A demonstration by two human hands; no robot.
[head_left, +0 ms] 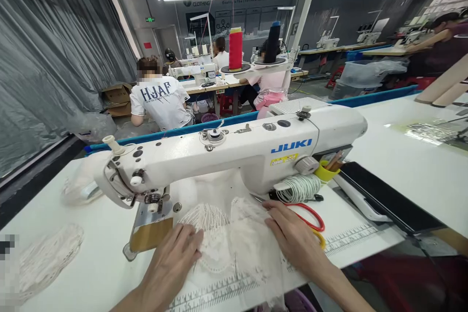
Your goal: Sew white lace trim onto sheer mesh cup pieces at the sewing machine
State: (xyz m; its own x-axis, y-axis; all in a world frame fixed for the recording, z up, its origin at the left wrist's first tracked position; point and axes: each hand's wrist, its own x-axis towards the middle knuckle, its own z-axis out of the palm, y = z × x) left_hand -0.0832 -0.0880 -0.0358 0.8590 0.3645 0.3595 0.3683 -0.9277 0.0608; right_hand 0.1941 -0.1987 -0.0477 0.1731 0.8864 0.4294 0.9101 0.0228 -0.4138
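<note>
A white lace piece [210, 236] with a fringe-like openwork top lies on the table in front of the sewing machine. My left hand [175, 253] grips its left edge, fingers bent and thumb close by. My right hand [288, 234] has closed its fingers on the edge of a sheer white lace fabric [252, 243], which hangs over the table's front edge. Scissors with red and yellow handles [310, 218] lie partly hidden beneath my right hand. The white JUKI sewing machine [219, 158] stands just behind, its needle area to the left of both pieces.
Another lace piece [51, 258] lies at the left, and a white cup-shaped piece [82, 183] behind it. A coil of pale cord [302, 187], a yellow cup [326, 171] and a black tablet-like device [387, 197] sit at the right. A printed ruler [219, 292] runs along the front edge. Co-workers sit beyond.
</note>
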